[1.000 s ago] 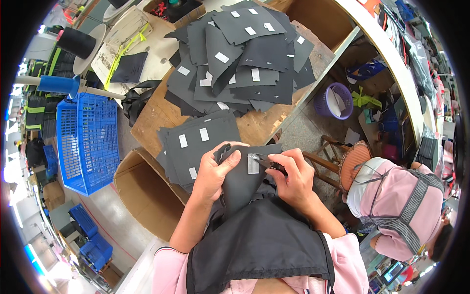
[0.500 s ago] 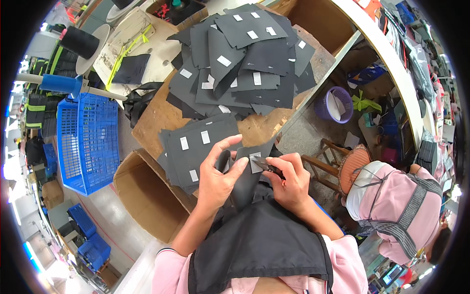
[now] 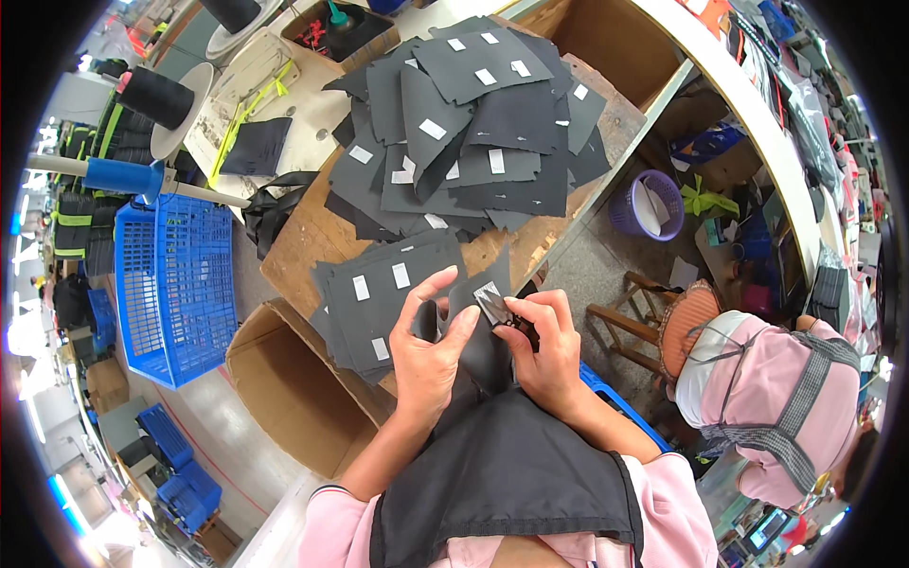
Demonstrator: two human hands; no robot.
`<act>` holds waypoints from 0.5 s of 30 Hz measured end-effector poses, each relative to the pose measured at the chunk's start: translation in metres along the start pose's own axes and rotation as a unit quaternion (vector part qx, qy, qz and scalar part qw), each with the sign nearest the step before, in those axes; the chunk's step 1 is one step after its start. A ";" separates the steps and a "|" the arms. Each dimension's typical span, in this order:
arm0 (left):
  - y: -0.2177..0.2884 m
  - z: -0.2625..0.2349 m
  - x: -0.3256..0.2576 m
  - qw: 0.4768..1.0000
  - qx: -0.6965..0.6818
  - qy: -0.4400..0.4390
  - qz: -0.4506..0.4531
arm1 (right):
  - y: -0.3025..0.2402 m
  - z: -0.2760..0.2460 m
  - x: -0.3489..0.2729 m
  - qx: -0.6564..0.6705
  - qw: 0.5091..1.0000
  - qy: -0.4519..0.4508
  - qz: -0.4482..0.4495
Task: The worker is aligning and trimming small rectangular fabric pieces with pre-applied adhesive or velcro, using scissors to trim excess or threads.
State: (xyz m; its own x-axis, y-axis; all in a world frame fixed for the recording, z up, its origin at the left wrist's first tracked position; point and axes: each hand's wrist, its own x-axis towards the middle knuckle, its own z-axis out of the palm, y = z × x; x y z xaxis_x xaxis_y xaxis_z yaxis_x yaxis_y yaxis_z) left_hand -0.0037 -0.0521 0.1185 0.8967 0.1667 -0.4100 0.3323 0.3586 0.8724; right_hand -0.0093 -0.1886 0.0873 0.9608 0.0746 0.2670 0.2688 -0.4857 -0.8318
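A dark grey fabric panel (image 3: 483, 355) is bent up between my hands, its white patch (image 3: 489, 296) facing up. My left hand (image 3: 422, 367) holds the panel at its left side, with thumb and forefinger curved round the folded part. My right hand (image 3: 547, 358) is closed on small dark thread snips (image 3: 502, 324), whose tips lie at the lower part of the patch. The fingers partly hide the snips. Just beyond my left hand lies a neat stack of similar panels (image 3: 379, 308) with white patches.
A large loose heap of grey panels (image 3: 492, 123) covers the far part of the wooden tabletop (image 3: 308, 232). An open cardboard box (image 3: 284, 379) stands at the near left, by a blue crate (image 3: 175, 284). Right: a purple basket (image 3: 620, 208), a wooden stool (image 3: 634, 322) and a person in pink (image 3: 795, 398).
My right hand has shifted slightly left and turned the snips across the patch. The panel's patch has tilted. My left hand keeps nearly the same grip.
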 end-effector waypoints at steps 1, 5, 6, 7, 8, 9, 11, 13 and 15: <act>-0.001 0.000 0.000 1.000 0.014 0.001 0.011 | 0.000 0.000 0.001 -0.007 1.000 0.007 -0.011; -0.008 -0.004 0.001 0.997 0.059 -0.003 0.058 | 0.001 0.001 0.003 -0.022 0.999 0.006 -0.043; -0.006 -0.004 0.002 0.997 0.059 -0.003 0.058 | 0.002 0.001 0.003 -0.022 0.999 0.007 -0.043; -0.004 -0.005 0.002 0.998 0.046 -0.006 0.031 | 0.003 0.000 0.004 0.022 1.000 -0.008 -0.010; -0.002 -0.005 0.002 0.999 0.033 -0.008 0.005 | 0.003 -0.001 0.003 0.066 0.997 -0.023 0.022; -0.002 -0.004 0.002 0.999 0.033 -0.009 0.005 | 0.004 -0.002 0.003 0.065 0.997 -0.022 0.022; -0.002 -0.004 0.002 1.000 -0.005 -0.012 0.000 | 0.005 -0.005 0.001 0.419 0.851 -0.071 0.309; 0.001 -0.001 0.002 1.000 -0.011 -0.009 -0.002 | 0.007 -0.004 -0.002 0.312 0.922 -0.058 0.223; 0.001 0.000 0.002 1.000 -0.018 -0.006 -0.005 | 0.005 -0.007 -0.003 0.114 0.991 -0.033 0.060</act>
State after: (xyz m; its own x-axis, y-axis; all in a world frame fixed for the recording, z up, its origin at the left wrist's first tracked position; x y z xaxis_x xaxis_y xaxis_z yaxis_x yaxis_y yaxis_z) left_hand -0.0016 -0.0513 0.1189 0.8973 0.1520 -0.4143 0.3301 0.3920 0.8587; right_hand -0.0111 -0.1970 0.0860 0.9872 0.0890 0.1327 0.1530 -0.2865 -0.9458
